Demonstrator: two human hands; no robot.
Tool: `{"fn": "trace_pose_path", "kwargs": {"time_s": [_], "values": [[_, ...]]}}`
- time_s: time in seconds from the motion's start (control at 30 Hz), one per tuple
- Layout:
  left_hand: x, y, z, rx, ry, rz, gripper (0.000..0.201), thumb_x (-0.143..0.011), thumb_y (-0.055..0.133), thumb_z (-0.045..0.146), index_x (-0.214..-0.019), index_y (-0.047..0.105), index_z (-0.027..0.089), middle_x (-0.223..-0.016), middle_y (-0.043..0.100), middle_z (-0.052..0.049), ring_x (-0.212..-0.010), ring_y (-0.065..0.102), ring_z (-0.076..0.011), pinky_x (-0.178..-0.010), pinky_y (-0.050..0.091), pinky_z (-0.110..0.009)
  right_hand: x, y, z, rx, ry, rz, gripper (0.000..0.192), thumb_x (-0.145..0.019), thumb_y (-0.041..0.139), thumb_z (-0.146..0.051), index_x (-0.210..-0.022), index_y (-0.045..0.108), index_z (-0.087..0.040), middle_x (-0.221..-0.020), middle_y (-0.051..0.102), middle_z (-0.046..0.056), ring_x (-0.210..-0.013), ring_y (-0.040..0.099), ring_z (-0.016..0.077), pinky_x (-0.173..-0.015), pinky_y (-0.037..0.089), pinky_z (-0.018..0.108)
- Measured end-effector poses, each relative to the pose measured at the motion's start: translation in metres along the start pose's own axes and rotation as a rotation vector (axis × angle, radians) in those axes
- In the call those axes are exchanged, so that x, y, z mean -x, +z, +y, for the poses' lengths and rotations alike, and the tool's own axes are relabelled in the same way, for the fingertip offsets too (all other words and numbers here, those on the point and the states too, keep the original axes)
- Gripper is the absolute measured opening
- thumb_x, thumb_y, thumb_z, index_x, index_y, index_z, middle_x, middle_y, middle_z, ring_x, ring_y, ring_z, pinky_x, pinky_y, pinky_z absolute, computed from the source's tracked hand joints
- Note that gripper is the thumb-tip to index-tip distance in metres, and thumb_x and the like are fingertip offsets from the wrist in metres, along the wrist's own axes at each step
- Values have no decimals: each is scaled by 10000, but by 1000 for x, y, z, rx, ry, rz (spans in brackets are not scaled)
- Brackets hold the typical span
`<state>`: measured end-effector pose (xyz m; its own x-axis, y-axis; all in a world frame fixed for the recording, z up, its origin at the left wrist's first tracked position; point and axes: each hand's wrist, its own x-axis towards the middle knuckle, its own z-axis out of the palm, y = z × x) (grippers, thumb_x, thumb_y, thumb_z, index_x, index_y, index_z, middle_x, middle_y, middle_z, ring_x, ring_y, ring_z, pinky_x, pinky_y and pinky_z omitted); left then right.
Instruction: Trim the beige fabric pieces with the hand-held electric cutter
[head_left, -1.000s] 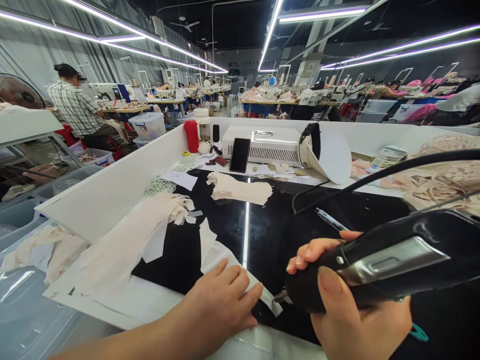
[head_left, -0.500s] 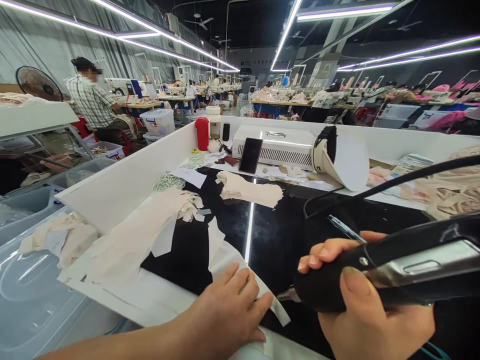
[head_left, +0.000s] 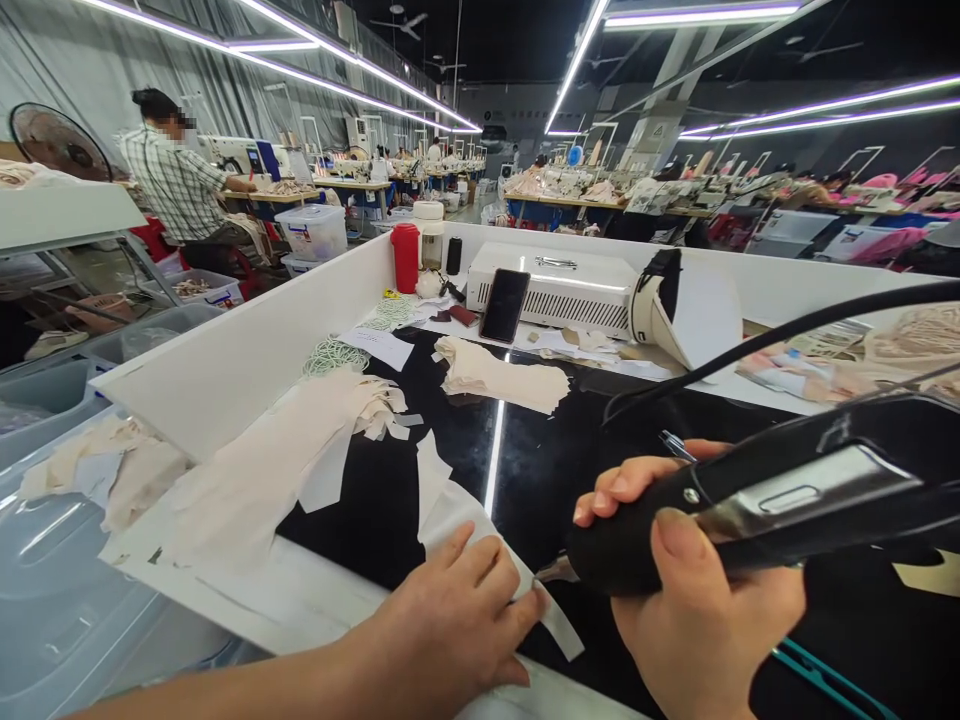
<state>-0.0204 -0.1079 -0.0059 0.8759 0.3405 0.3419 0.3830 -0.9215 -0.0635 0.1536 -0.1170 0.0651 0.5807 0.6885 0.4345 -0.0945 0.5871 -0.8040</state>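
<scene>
A: Left hand [head_left: 469, 620]?
B: Item one. Palm down, fingers loosely bent and grasping nothing, their tips laid on a white cloth strip [head_left: 448, 508].

A: Strip, relative to those fingers?
B: Under the tips; its wide end beyond them, its narrow tail out past the index finger, to the right.

A: Right hand [head_left: 712, 610]?
B: Item two. Fingers clenched round a black handheld tool [head_left: 615, 545], thumb along its near side.

A: Metal tip [head_left: 556, 570]?
B: Aimed at the left index fingertip, at the strip's edge; contact cannot be told.

A: Close about the right fingers?
B: One pen [head_left: 675, 444], just beyond them, partly hidden. One teal item [head_left: 829, 680], to the lower right of the hand.

A: Further from the left fingers?
B: Cream cloth pile [head_left: 262, 465], to their left. Cream bundle [head_left: 502, 376], well ahead, on the black tabletop [head_left: 367, 515]. Phone [head_left: 504, 305], beyond the bundle, propped before a white box [head_left: 559, 280].
</scene>
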Motion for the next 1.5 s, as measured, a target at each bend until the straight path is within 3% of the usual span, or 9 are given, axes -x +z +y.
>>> {"fn": "trace_pose_path", "kwargs": {"time_s": [0.23, 0.37, 0.57, 0.87, 1.07, 1.23, 1.5], "values": [[2, 3, -1, 1, 7, -11, 708, -905, 820, 625, -1396, 579, 175, -1171, 700, -88, -1202, 651, -285, -1135, 506, -479, 1, 0, 5, 40, 15, -31, 367, -871, 842, -303, -1150, 606, -268, -779, 684, -37, -600, 658, 175, -545, 600, 343], [5, 7, -3, 2, 9, 40, 729, -860, 865, 630, -1362, 594, 176, -1183, 711, -98, -1204, 656, -293, -1117, 526, -482, -1, 5, 9, -3, -5, -39, 395, -875, 838, -333, -1175, 588, -272, -795, 681, -46, -596, 649, 167, -561, 585, 340], [9, 11, -6, 21, 18, 55, 651, -921, 827, 590, -1373, 599, 182, -1208, 708, -103, -1221, 650, -298, -1132, 522, -487, 2, 10, 15, -13, -6, -82, 321, -924, 770, -231, -1175, 578, -283, -817, 702, -51, -604, 650, 145, -583, 585, 319], [15, 11, -12, 51, 20, 129, 619, -901, 860, 538, -1355, 625, 188, -1190, 730, -95, -1166, 670, -311, -1088, 570, -507, -3, 21, 11, -56, 7, -42, 380, -829, 784, -181, -1120, 565, -290, -777, 711, -69, -572, 643, 141, -533, 592, 298], [15, 8, -15, 48, 42, 111, 756, -806, 929, 578, -1380, 616, 201, -1200, 724, -99, -1158, 677, -321, -1058, 602, -512, -5, 31, 11, -40, -2, -35, 328, -791, 785, -191, -1020, 568, -279, -731, 724, -77, -556, 657, 135, -525, 604, 264], [14, 7, -15, 47, 37, 122, 726, -801, 941, 553, -1358, 631, 205, -1202, 719, -97, -1159, 680, -315, -1064, 604, -506, -3, 29, 15, 9, 13, -26, 321, -816, 770, -182, -1056, 583, -284, -749, 725, -83, -558, 668, 117, -542, 609, 231], [15, 12, -16, 44, 37, 151, 756, -777, 954, 551, -1375, 641, 211, -1137, 726, -87, -1144, 681, -328, -1048, 617, -529, -6, 32, 20, -103, 5, -43, 321, -814, 799, -198, -1028, 577, -288, -750, 724, -75, -576, 647, 126, -529, 601, 249]]}}
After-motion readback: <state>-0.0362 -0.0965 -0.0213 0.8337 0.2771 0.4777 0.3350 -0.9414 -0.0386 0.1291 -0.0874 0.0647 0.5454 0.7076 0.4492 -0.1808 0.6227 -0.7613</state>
